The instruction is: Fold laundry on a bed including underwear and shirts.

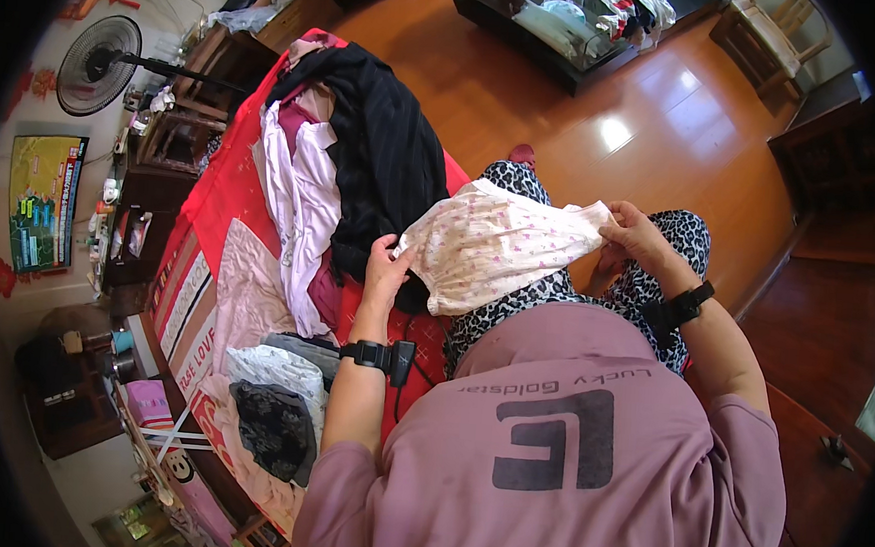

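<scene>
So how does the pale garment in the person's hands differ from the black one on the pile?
The pale garment is cream with small pink marks; the black garment is dark and looks plain. The pale one is held stretched between the left hand and right hand; the black one lies untouched, draped over other clothes on the red cover. Both are soft cloth.

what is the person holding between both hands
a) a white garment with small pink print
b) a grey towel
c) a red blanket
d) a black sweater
a: the left hand and right hand each grip an end of the white garment with small pink print, stretched between them above the lap.
</scene>
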`<move>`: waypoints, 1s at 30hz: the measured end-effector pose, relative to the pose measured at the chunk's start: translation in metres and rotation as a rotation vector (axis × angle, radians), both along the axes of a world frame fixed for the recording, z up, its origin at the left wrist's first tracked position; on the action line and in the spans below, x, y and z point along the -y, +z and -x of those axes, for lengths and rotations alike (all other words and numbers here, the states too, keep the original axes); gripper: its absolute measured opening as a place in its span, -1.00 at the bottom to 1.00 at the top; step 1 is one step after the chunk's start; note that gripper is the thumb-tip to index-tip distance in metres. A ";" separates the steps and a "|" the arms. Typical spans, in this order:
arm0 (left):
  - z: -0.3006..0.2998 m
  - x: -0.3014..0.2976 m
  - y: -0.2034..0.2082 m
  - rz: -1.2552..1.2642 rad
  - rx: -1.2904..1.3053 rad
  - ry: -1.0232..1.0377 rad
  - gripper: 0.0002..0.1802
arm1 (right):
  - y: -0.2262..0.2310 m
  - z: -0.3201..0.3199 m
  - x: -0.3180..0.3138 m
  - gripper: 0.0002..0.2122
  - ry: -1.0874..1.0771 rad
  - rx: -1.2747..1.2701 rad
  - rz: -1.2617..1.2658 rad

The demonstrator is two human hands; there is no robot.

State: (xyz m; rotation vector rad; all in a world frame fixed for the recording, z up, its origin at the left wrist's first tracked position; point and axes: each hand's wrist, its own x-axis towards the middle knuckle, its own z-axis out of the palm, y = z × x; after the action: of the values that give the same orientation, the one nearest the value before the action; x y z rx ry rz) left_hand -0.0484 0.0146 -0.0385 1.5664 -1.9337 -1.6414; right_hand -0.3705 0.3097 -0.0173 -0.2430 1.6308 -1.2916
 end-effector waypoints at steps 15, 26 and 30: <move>0.038 0.024 0.047 0.681 0.108 -0.577 -0.52 | 0.029 0.017 0.014 -0.89 0.223 -0.360 0.271; 0.161 -0.011 0.104 0.775 -0.122 -1.357 -0.30 | 0.141 -0.024 0.054 -0.73 0.737 -1.339 0.670; 0.143 0.009 0.119 0.812 0.000 -1.474 -0.45 | 0.121 -0.022 0.044 -0.75 0.639 -1.359 0.680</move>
State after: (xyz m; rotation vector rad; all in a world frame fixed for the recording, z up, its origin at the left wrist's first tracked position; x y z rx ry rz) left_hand -0.1911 0.0059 0.0804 -0.3464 -3.2973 -0.6305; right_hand -0.3486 0.2661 0.1035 -2.2328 1.7335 -1.1061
